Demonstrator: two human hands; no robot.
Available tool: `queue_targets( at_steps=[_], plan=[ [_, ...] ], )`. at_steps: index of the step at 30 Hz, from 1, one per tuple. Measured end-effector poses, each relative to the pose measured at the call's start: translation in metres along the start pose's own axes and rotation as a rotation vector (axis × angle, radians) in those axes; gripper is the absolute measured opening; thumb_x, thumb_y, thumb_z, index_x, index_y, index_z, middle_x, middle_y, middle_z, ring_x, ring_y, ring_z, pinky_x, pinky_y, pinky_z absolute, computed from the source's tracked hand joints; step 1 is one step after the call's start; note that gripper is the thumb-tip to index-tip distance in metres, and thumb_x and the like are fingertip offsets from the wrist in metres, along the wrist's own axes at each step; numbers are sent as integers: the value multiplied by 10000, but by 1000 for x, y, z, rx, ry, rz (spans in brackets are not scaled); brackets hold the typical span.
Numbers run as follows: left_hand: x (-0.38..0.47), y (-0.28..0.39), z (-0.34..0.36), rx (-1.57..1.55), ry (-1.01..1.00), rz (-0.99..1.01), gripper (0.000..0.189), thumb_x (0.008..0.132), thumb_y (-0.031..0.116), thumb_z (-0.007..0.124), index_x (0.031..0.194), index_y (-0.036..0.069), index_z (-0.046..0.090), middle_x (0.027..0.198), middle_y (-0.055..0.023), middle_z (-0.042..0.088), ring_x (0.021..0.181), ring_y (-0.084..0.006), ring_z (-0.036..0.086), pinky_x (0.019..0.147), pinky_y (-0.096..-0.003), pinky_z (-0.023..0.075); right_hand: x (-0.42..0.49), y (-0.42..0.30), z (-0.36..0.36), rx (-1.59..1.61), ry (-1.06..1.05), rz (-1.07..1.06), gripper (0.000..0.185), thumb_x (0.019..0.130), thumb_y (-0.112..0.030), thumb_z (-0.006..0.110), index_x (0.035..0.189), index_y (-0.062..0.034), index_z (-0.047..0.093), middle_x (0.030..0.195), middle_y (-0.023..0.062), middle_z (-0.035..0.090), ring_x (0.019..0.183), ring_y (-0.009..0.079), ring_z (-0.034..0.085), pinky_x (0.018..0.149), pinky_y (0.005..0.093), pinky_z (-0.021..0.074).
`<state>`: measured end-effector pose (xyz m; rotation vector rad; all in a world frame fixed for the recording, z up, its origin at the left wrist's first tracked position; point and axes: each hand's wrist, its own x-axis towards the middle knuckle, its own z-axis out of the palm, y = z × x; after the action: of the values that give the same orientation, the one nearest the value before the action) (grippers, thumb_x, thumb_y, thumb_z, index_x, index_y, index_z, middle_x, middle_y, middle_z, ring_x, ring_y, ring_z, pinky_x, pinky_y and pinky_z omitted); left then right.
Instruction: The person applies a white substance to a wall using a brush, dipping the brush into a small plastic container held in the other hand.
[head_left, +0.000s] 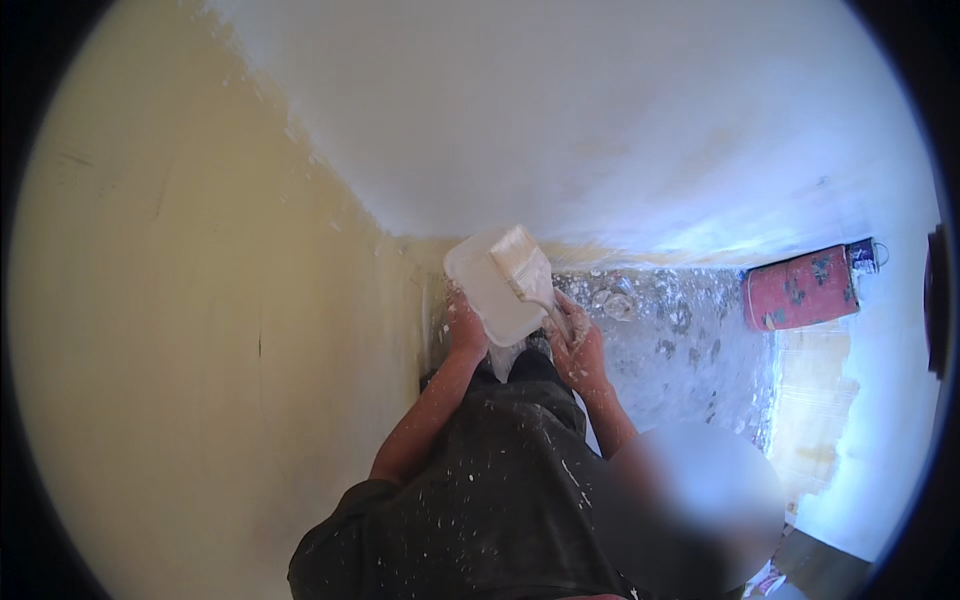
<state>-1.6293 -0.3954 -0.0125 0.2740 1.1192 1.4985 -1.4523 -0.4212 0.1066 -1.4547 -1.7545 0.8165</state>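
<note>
My left hand grips the left side of a white plastic tub that holds whitish paint. In my right hand is the handle of a wide flat paintbrush. Its bristles are coated in pale paint and sit over the tub, near the right part of its rim; whether they touch the rim I cannot tell. White specks cover both hands and forearms. Ahead of me rises a wall with a white coat, and its ragged paint edge meets a yellow wall on the left.
The floor is splashed with white paint. A crumpled clear plastic piece lies on it. By the right corner stands a pink patterned container, with a dark blue can beside it. A yellow strip shows on the right wall.
</note>
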Motion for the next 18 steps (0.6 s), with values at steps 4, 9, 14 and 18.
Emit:
queue_targets(
  at_steps=[4, 9, 14, 18],
  plan=[
    [-11, 17, 13, -51, -21, -19, 495, 1001, 349, 304, 1393, 47, 322, 1306, -139, 478, 1159, -261, 530, 951, -391, 472, 10, 11, 6, -177, 116, -123, 462, 819, -70, 626, 1267, -26, 524, 1052, 201, 614, 969, 358, 606, 838, 407, 484],
    [-5, 20, 11, -140, -16, -52, 490, 994, 334, 302, 1398, 57, 315, 1310, -133, 475, 1171, -274, 520, 969, -402, 457, 20, 7, 0, -317, 87, -285, 458, 806, -87, 643, 1249, -29, 545, 1039, 201, 610, 946, 372, 598, 819, 427, 489],
    [-10, 34, 12, 59, -62, -4, 509, 1015, 373, 277, 1419, 65, 286, 1349, -134, 444, 1212, -285, 488, 1023, -423, 418, 25, 4, 2, -285, 75, -311, 433, 824, -67, 621, 1248, -25, 544, 1015, 212, 616, 895, 379, 608, 781, 432, 495],
    [-7, 34, 5, -123, -26, 4, 486, 1017, 355, 271, 1411, 73, 299, 1346, -122, 450, 1211, -270, 490, 1011, -410, 432, 47, 3, 11, -260, 99, -362, 436, 838, -38, 593, 1269, -22, 524, 1004, 222, 617, 878, 377, 613, 758, 427, 499]
  ],
)
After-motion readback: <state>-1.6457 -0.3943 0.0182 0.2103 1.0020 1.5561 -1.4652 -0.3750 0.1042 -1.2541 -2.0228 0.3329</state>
